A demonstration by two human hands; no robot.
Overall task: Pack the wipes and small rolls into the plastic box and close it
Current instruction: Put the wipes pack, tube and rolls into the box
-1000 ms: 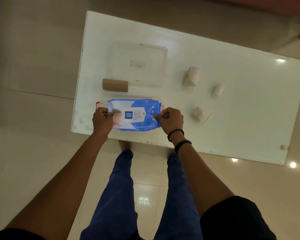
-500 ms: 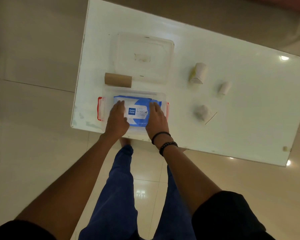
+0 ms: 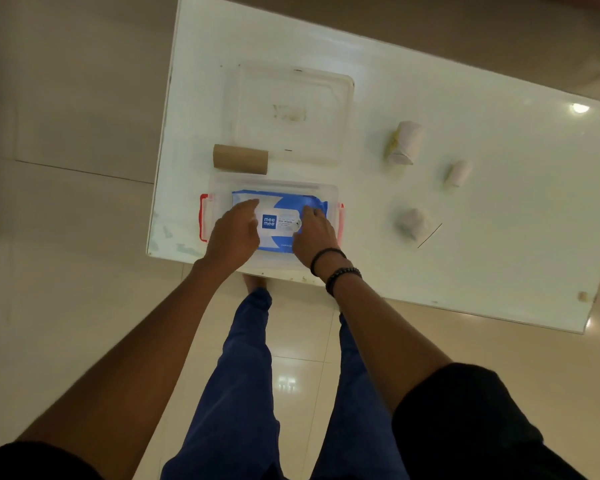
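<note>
wipes pack (image 3: 280, 221) ends under hands — small print blurred

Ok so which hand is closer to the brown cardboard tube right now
Left. The left hand rests on the wipes pack just below the cardboard tube; the right hand sits further along the pack, toward its other end.
</note>
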